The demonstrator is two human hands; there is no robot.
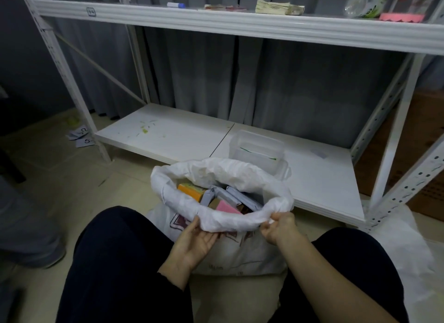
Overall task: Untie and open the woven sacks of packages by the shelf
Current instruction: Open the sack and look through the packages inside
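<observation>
While the sack (pixel 223 248) stands on the floor between our knees, just in front of the shelf (pixel 168 135), its mouth is already open and its rim (pixel 228 223) is rolled outward into a thick white cuff. Our left hand (pixel 195 241) lies palm up under the near side of that cuff, fingers fairly straight and tucked beneath the fold, thumb against it. Our right hand (pixel 278 226) pinches the rim at its right corner, fingers curled tight round a bunch of the woven cloth. Inside we see packages (pixel 230 197) packed on edge: an orange box (pixel 192 190) at the left, grey mailers in the middle, a pink one (pixel 227 207) nearest us. Behind the sack, on the low shelf board, sits a clear tub (pixel 257 149) (something green shows inside, too blurred to name). More white sacking (pixel 403 245) lies at our right. Paper slips (pixel 81 136) lie on the floor by the shelf's left leg.
</observation>
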